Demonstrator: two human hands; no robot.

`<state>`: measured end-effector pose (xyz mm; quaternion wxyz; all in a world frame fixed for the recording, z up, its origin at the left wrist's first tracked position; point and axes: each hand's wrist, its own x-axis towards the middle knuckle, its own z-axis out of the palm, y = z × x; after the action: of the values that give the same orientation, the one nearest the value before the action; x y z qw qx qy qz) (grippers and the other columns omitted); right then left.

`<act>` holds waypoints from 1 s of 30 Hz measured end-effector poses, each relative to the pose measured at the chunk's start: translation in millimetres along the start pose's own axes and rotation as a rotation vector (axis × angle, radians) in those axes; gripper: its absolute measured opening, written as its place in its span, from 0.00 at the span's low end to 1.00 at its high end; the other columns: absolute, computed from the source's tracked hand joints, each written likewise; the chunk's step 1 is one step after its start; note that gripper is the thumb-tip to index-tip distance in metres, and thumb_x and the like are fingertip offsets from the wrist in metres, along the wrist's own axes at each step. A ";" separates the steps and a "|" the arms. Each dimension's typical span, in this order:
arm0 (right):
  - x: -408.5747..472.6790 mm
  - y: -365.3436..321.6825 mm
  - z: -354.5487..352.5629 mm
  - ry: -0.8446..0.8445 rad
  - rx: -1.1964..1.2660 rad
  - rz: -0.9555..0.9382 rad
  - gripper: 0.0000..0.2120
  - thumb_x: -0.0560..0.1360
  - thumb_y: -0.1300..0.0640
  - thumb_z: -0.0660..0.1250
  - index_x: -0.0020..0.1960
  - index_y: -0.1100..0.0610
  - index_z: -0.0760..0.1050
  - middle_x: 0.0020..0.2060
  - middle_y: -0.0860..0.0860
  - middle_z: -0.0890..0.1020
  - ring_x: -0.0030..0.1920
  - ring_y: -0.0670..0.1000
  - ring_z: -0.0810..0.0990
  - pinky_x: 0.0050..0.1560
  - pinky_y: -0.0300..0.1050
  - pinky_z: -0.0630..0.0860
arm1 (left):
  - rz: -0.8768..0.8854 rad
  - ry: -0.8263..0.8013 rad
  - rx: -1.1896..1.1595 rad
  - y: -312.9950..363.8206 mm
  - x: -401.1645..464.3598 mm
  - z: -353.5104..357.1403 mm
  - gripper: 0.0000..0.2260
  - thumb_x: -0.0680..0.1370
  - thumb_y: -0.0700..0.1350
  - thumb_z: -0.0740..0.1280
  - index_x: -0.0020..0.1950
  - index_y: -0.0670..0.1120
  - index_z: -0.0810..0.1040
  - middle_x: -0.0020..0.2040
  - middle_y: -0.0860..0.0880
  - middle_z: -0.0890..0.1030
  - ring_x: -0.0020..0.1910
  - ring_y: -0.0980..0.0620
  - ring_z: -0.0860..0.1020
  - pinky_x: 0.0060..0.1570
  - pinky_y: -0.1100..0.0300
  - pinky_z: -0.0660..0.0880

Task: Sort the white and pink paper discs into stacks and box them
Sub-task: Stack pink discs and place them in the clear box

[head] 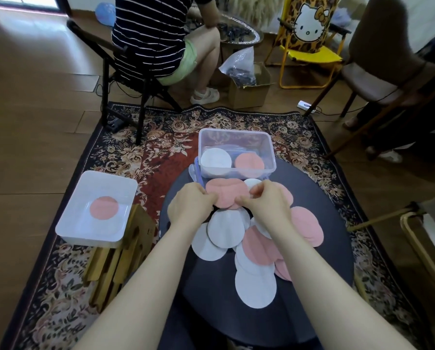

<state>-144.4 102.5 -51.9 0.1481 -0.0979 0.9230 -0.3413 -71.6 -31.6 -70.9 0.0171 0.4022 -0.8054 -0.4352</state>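
Both hands meet over a pink disc at the far side of the round dark table. My left hand pinches its left edge and my right hand pinches its right edge, with a small white disc just behind the fingers. Loose white discs and pink discs lie scattered across the table beneath my arms. The clear plastic box behind holds a white stack on the left and a pink stack on the right.
A white tray with one pink disc sits on a wooden stool to the left. A seated person on a folding chair, a cardboard box and other chairs stand beyond the patterned rug.
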 end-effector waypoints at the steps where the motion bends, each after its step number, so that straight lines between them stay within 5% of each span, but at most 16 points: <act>1: -2.2 1.3 1.5 0.004 0.044 -0.005 0.12 0.68 0.53 0.73 0.43 0.54 0.71 0.42 0.47 0.77 0.46 0.52 0.77 0.48 0.51 0.73 | 0.026 0.009 0.016 -0.1 -4.9 -1.5 0.08 0.71 0.47 0.67 0.34 0.45 0.72 0.38 0.46 0.82 0.40 0.43 0.80 0.38 0.55 0.71; 4: -10.2 2.8 2.2 0.039 0.206 -0.039 0.10 0.69 0.61 0.70 0.43 0.52 0.69 0.37 0.43 0.75 0.43 0.50 0.76 0.45 0.48 0.72 | 0.090 0.029 -0.068 -2.4 -15.9 -1.1 0.10 0.69 0.44 0.67 0.32 0.47 0.67 0.33 0.49 0.74 0.36 0.43 0.75 0.35 0.54 0.68; 7: -19.8 7.7 -5.3 0.068 0.287 -0.047 0.12 0.72 0.62 0.66 0.52 0.52 0.69 0.36 0.43 0.75 0.38 0.46 0.75 0.40 0.44 0.70 | 0.105 0.058 -0.383 -4.4 -25.1 -6.8 0.10 0.69 0.40 0.67 0.33 0.46 0.67 0.33 0.46 0.73 0.38 0.37 0.79 0.36 0.49 0.78; 11: -30.4 23.8 -19.7 0.079 0.292 -0.076 0.09 0.74 0.63 0.63 0.52 0.54 0.75 0.39 0.47 0.77 0.38 0.47 0.74 0.44 0.46 0.72 | -0.032 -0.119 -0.809 -5.3 -50.8 -15.8 0.09 0.74 0.31 0.64 0.50 0.42 0.74 0.45 0.42 0.81 0.37 0.46 0.83 0.33 0.52 0.82; 14: -45.9 33.6 -31.2 0.097 0.306 -0.068 0.04 0.75 0.63 0.63 0.45 0.57 0.76 0.40 0.49 0.78 0.37 0.45 0.72 0.39 0.35 0.69 | -0.096 -0.244 -0.924 -13.1 -70.7 -13.9 0.16 0.76 0.32 0.63 0.62 0.44 0.73 0.53 0.39 0.82 0.43 0.42 0.84 0.31 0.55 0.81; 17: -65.2 41.0 -41.4 0.093 0.383 -0.035 0.04 0.77 0.60 0.64 0.44 0.58 0.75 0.38 0.48 0.78 0.36 0.43 0.73 0.32 0.26 0.67 | -0.126 -0.365 -1.043 -20.7 -88.6 -9.8 0.15 0.77 0.33 0.63 0.63 0.45 0.75 0.56 0.41 0.82 0.46 0.41 0.84 0.31 0.56 0.80; 22: -93.6 50.9 -46.2 0.085 0.530 0.022 0.07 0.78 0.57 0.65 0.43 0.59 0.76 0.28 0.46 0.78 0.24 0.38 0.72 0.27 0.28 0.67 | -0.146 -0.397 -1.010 -32.5 -115.4 0.5 0.08 0.77 0.37 0.66 0.55 0.38 0.78 0.52 0.40 0.82 0.43 0.47 0.84 0.35 0.55 0.81; 26: -112.8 62.0 -42.5 0.015 0.678 0.097 0.05 0.78 0.59 0.64 0.45 0.57 0.76 0.24 0.44 0.78 0.25 0.41 0.72 0.37 0.40 0.74 | -0.171 -0.402 -1.001 -41.9 -130.3 7.0 0.07 0.79 0.39 0.64 0.55 0.37 0.73 0.52 0.36 0.83 0.46 0.41 0.84 0.37 0.50 0.83; 30: -129.6 69.4 -33.7 -0.069 0.675 0.079 0.03 0.77 0.60 0.66 0.46 0.55 0.77 0.27 0.46 0.77 0.26 0.45 0.68 0.29 0.32 0.67 | -0.099 -0.449 -1.000 -44.7 -136.8 8.8 0.11 0.80 0.35 0.61 0.61 0.43 0.75 0.54 0.39 0.83 0.49 0.39 0.83 0.45 0.45 0.82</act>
<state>-40.0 211.2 -46.5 0.2163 -0.0191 0.7554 -0.6182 45.8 51.8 -64.2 0.0133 0.2796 -0.4642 -0.8404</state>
